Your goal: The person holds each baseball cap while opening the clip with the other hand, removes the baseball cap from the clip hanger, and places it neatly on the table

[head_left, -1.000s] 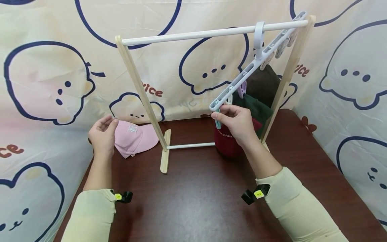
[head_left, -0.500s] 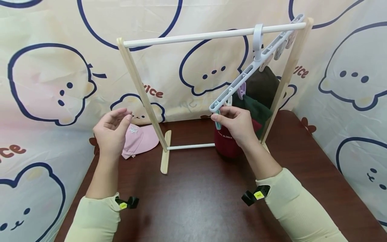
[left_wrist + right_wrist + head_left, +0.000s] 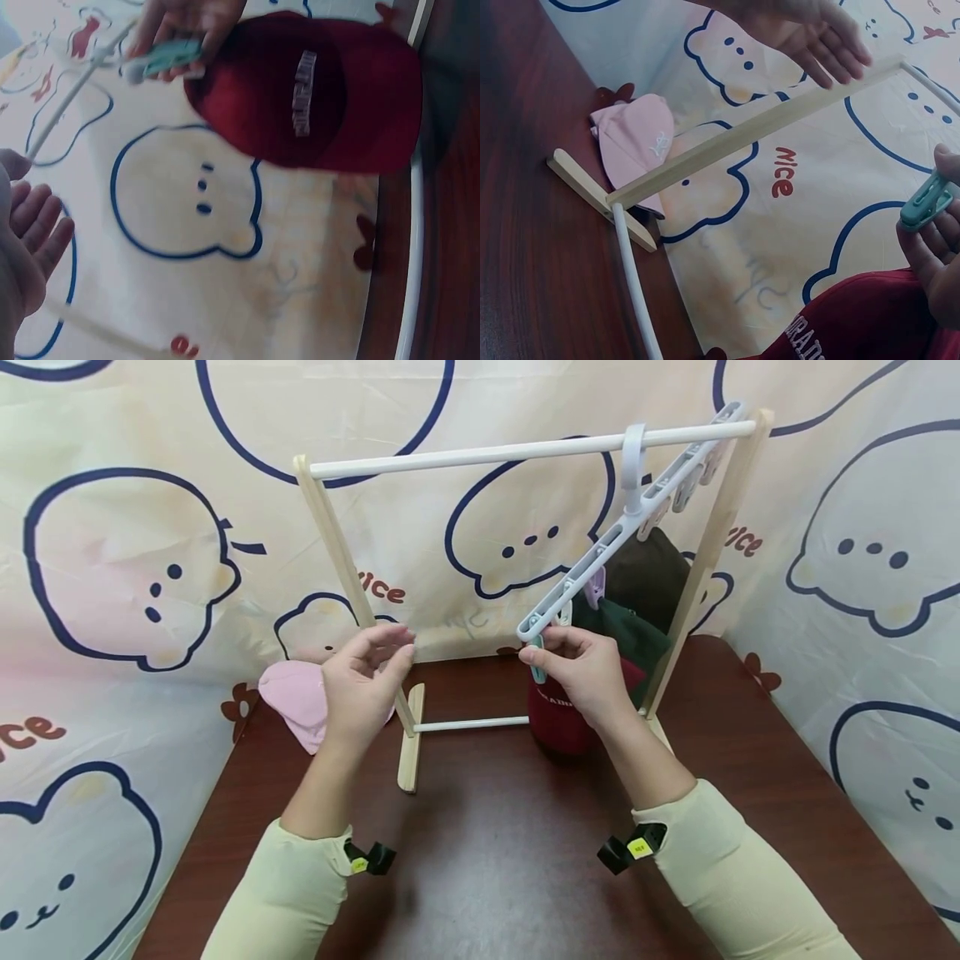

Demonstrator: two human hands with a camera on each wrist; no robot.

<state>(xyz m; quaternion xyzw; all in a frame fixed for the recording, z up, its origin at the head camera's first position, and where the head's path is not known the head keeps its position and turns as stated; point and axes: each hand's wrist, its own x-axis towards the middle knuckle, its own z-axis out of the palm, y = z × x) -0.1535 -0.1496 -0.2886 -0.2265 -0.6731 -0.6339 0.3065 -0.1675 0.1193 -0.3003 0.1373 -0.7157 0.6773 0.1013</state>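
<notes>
At the near end of a pale grey-blue clip hanger (image 3: 581, 570), my right hand (image 3: 591, 675) pinches a teal clothespin (image 3: 925, 202) between thumb and fingers. Just below hangs a dark red baseball cap (image 3: 367, 97) with white lettering. Farther back along the hanger are a dark green cap (image 3: 626, 633), by a purple clothespin (image 3: 596, 587), and a dark brown cap (image 3: 651, 572). My left hand (image 3: 367, 685) holds nothing; its fingers are loosely bent in the air before the rack's left post. It partly hides a pink cap (image 3: 291, 697) lying on the table.
The hanger hooks over the white top bar (image 3: 465, 457) of a wooden rack, slanting toward me. The rack's left foot (image 3: 411, 739) and white lower bar (image 3: 472, 723) stand near the back of the dark wood table (image 3: 480, 860). A cartoon-print cloth (image 3: 97, 577) surrounds it.
My left hand has moved right, from beside the pink cap to in front of the left post. My right hand stays at the teal clothespin.
</notes>
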